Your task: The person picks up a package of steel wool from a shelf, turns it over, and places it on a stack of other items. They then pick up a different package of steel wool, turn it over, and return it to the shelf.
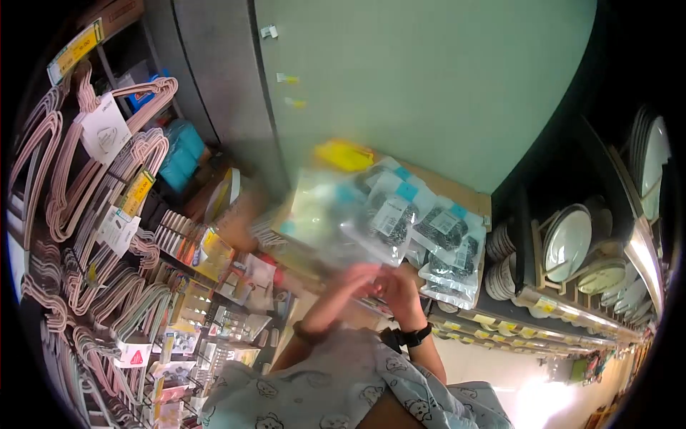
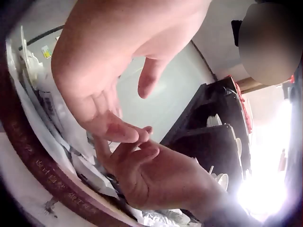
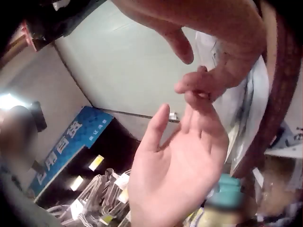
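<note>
Both bare hands meet in front of the body, at the near side of a cardboard box (image 1: 484, 207). My left hand (image 1: 350, 284) turns its palm up with the thumb apart in the right wrist view, its fingers bent slightly and touching the right fingers. The right hand (image 1: 401, 297), with a dark watch on its wrist, has its fingers loosely bent against the left fingertips. No object shows between them. Clear plastic packs of dark contents (image 1: 389, 218), with white labels and blue tabs, lie in the box just beyond the hands. Blurred pale packs (image 1: 314, 207) fill its left side.
A yellow item (image 1: 345, 154) lies at the box's back edge, against a pale green panel (image 1: 429, 86). Pink and grey hangers (image 1: 78, 171) crowd the left rack. On the right, shelves hold white plates (image 1: 568, 243) in wooden stands.
</note>
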The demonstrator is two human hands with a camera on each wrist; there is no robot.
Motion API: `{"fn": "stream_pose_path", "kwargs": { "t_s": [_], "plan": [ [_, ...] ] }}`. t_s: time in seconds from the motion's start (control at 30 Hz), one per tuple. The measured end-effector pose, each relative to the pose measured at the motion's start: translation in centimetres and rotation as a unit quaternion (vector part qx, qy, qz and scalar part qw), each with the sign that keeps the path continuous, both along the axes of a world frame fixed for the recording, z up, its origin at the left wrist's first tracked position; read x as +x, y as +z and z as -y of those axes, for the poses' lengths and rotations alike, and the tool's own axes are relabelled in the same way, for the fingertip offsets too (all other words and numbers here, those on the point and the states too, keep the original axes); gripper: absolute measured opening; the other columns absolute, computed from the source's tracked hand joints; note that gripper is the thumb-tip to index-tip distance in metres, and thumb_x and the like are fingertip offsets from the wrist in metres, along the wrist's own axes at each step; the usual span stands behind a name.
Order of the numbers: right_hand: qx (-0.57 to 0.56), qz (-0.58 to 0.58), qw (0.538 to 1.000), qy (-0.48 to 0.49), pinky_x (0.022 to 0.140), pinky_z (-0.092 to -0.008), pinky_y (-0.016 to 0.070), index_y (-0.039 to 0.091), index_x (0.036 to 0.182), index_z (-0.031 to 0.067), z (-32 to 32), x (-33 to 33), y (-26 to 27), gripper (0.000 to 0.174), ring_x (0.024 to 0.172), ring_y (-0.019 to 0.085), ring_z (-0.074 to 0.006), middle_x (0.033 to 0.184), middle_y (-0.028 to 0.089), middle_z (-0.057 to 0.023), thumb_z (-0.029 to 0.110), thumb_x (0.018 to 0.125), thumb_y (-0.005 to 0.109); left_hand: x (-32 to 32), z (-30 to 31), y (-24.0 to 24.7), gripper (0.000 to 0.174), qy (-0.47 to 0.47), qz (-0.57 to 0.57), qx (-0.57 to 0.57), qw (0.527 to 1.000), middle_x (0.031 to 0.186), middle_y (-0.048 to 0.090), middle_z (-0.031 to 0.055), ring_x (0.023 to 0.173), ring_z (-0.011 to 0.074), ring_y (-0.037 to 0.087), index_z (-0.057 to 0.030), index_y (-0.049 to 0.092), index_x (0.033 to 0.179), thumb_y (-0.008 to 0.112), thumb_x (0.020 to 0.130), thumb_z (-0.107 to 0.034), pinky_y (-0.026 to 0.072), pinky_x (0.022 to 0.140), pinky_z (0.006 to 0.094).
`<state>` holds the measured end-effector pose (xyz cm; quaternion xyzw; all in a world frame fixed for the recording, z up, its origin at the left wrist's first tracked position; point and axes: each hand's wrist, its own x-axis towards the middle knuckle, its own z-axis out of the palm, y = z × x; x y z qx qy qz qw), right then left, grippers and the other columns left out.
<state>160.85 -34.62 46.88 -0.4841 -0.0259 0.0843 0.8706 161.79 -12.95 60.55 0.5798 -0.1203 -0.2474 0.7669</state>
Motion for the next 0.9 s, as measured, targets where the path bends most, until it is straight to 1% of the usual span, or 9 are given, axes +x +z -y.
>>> {"fn": "stream_pose_path", "kwargs": {
  "t_s": [0.03, 0.13, 0.17, 0.4, 0.57, 0.7, 0.8, 0.87, 0.9],
  "plan": [
    [0.037, -0.042, 0.998, 0.018, 0.079, -0.0345, 0.0497, 0.057, 0.118, 0.0095, -0.8, -0.6, 2.3, 0.029, 0.096, 0.066, -0.0198, 0.112, 0.068, -0.0080, 0.033, 0.101, 0.055, -0.2, 0.1, -0.7, 0.035, -0.002, 0.001, -0.008, 1.000, 0.132, 0.065, 0.0049, 0.118, 0.0133, 0.061, -0.0028, 0.061, 0.136, 0.050, 0.108, -0.022, 0.0460, 0.103, 0.0315],
    [-0.031, -0.074, 0.996, -0.028, 0.076, -0.0325, 0.0498, 0.059, 0.112, 0.0101, -1.6, -1.8, 3.7, 0.025, 0.094, 0.065, -0.0176, 0.111, 0.068, -0.0063, 0.031, 0.100, 0.056, -0.4, 0.5, -2.4, 0.033, 0.006, -0.003, -0.020, 1.000, 0.128, 0.067, 0.0048, 0.122, 0.0143, 0.059, -0.0029, 0.064, 0.132, 0.052, 0.108, -0.022, 0.0443, 0.106, 0.0316],
    [0.007, -0.116, 0.993, -0.001, 0.072, -0.0294, 0.0496, 0.059, 0.109, 0.0106, -1.6, -2.4, 6.9, 0.019, 0.091, 0.066, -0.0157, 0.107, 0.068, -0.0052, 0.027, 0.100, 0.056, -0.7, 0.7, -2.7, 0.033, 0.004, -0.024, -0.021, 0.999, 0.128, 0.067, 0.0048, 0.121, 0.0143, 0.059, -0.0030, 0.064, 0.132, 0.052, 0.108, -0.022, 0.0443, 0.106, 0.0316],
    [-0.136, -0.105, 0.985, 0.026, 0.071, -0.0262, 0.0481, 0.061, 0.102, 0.0083, 1.8, -5.1, 7.2, 0.013, 0.082, 0.065, -0.0140, 0.094, 0.065, -0.0039, 0.020, 0.100, 0.058, -5.3, 2.8, -2.7, 0.031, -0.005, -0.040, 0.018, 0.999, 0.125, 0.067, 0.0061, 0.118, 0.0154, 0.061, -0.0034, 0.064, 0.129, 0.050, 0.109, -0.022, 0.0477, 0.102, 0.0304],
    [-0.120, -0.033, 0.992, 0.020, 0.076, -0.0286, 0.0493, 0.064, 0.103, 0.0026, 3.3, -9.0, 2.8, 0.018, 0.085, 0.064, -0.0156, 0.093, 0.063, -0.0045, 0.020, 0.101, 0.057, -12.1, 4.4, -4.3, 0.028, 0.152, -0.009, 0.009, 0.988, 0.124, 0.068, 0.0047, 0.113, 0.0147, 0.063, -0.0043, 0.065, 0.126, 0.052, 0.107, -0.020, 0.0486, 0.099, 0.0299],
    [-0.143, -0.025, 0.980, 0.139, 0.077, -0.0295, 0.0502, 0.066, 0.105, -0.0004, 3.9, -12.4, 4.9, 0.021, 0.085, 0.065, -0.0175, 0.094, 0.066, -0.0066, 0.018, 0.101, 0.058, -18.8, 4.5, -3.9, 0.030, 0.174, -0.076, 0.025, 0.982, 0.119, 0.069, 0.0041, 0.113, 0.0146, 0.063, -0.0050, 0.066, 0.126, 0.052, 0.102, -0.017, 0.0482, 0.097, 0.0297],
    [-0.162, -0.025, 0.963, 0.215, 0.076, -0.0271, 0.0496, 0.067, 0.107, 0.0004, 2.9, -13.5, 6.5, 0.020, 0.082, 0.064, -0.0133, 0.093, 0.068, -0.0054, 0.017, 0.102, 0.058, -24.7, 4.7, -5.2, 0.028, 0.280, -0.047, 0.077, 0.956, 0.116, 0.070, 0.0048, 0.110, 0.0144, 0.064, -0.0052, 0.066, 0.124, 0.052, 0.102, -0.016, 0.0496, 0.095, 0.0300],
    [-0.157, 0.078, 0.942, 0.285, 0.076, -0.0258, 0.0486, 0.066, 0.107, 0.0012, 2.3, -14.0, 5.9, 0.018, 0.081, 0.062, -0.0115, 0.095, 0.069, -0.0055, 0.016, 0.102, 0.058, -29.7, 5.2, -5.3, 0.026, 0.349, -0.103, 0.059, 0.930, 0.112, 0.071, 0.0062, 0.102, 0.0160, 0.067, -0.0034, 0.065, 0.121, 0.052, 0.103, -0.015, 0.0527, 0.092, 0.0305],
    [-0.163, 0.031, 0.940, 0.298, 0.076, -0.0255, 0.0482, 0.066, 0.108, 0.0014, 2.0, -14.9, 6.1, 0.017, 0.081, 0.062, -0.0111, 0.096, 0.069, -0.0053, 0.015, 0.101, 0.058, -32.1, 5.2, -5.1, 0.025, 0.379, -0.133, 0.041, 0.915, 0.110, 0.071, 0.0067, 0.100, 0.0166, 0.068, -0.0028, 0.064, 0.120, 0.052, 0.103, -0.016, 0.0535, 0.091, 0.0308]
  ]
}}
